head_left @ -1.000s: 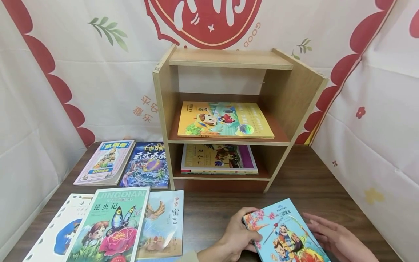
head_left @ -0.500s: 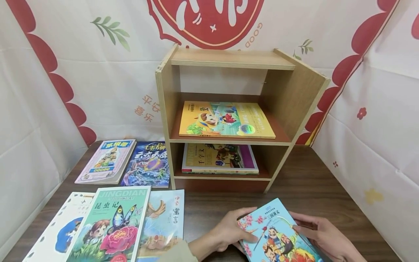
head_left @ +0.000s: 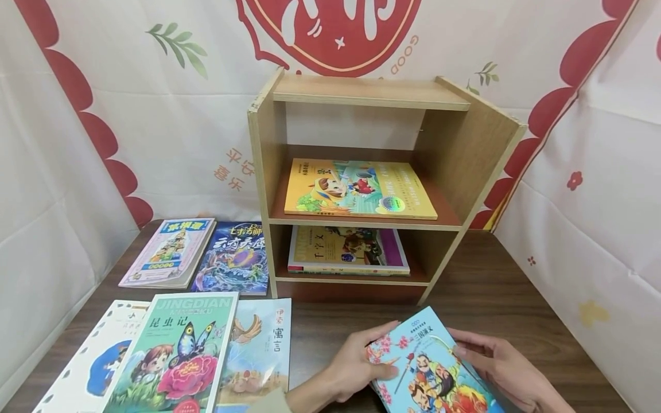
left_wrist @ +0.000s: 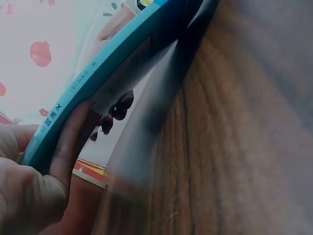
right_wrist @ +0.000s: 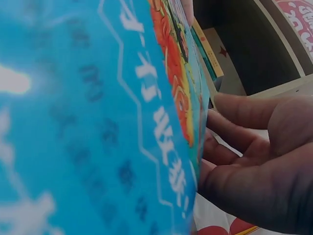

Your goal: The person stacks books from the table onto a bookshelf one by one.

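A light-blue picture book with cartoon warriors and pink blossoms on its cover is held tilted over the front of the table. My left hand grips its left edge, thumb on the cover. Along the spine, the left wrist view shows that hand's fingers wrapped underneath, with the book lifted off the wood. At the opposite edge my right hand pinches the book, thumb over the cover and fingers going behind it. The right wrist view has the glossy cover filling its left side.
Behind the hands stands a wooden shelf unit. Its middle level carries a yellow book, its lower level a stack topped by a book with a purple edge. Left on the table lie a green butterfly book and several others.
My right hand has come in from beside the book and now holds its right edge. Both hands have shifted the book a little to the left.
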Tool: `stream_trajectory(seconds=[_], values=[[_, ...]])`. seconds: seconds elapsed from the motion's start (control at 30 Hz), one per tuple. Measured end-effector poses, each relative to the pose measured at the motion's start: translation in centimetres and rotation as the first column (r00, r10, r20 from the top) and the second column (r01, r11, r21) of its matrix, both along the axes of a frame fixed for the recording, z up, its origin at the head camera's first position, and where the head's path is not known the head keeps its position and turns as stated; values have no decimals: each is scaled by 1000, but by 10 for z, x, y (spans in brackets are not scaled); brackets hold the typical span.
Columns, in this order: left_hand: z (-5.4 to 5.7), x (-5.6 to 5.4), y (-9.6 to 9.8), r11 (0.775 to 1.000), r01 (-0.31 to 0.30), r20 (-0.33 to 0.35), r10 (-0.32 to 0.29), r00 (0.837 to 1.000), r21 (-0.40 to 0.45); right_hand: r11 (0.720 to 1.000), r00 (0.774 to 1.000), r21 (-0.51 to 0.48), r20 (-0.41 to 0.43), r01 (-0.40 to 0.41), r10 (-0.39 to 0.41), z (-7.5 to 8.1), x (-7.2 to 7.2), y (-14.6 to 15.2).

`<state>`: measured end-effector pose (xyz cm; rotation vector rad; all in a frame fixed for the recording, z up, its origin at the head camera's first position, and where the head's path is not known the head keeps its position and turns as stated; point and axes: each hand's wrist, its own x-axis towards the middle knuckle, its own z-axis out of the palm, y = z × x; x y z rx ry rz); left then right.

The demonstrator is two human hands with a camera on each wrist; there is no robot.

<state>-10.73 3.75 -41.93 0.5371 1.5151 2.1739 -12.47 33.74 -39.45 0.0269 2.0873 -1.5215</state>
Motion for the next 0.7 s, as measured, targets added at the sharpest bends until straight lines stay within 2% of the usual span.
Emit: stream_trajectory(seconds=[0.17, 0.23, 0.3, 0.43, 0.53, 0.6, 0.7], values=[[4, 8, -12, 999, -8, 25, 7, 1000, 43, 989, 997, -138, 43, -56, 62, 3, 1, -3], [6, 12, -18, 999, -21, 10, 20, 1000, 35, 979, 993, -182, 46, -95, 104, 5, 2, -3], [9, 15, -25, 999, -36, -10, 36, 999, 29, 974, 989, -181, 34, -138, 147, 8, 3, -2], [16, 21, -39, 995, -85, -11, 86, 996, 53, 980, 984, -106, 42, -168, 173, 16, 9, -1], [22, 24, -49, 985, -127, 11, 127, 992, 118, 988, 988, -71, 66, -135, 140, 19, 16, -1], [25, 26, -55, 976, -163, 2, 164, 986, 141, 992, 992, -78, 70, -102, 108, 21, 20, -3], [29, 28, -62, 965, -215, -9, 219, 976, 152, 999, 999, -48, 22, -24, 26, 24, 22, -9]])
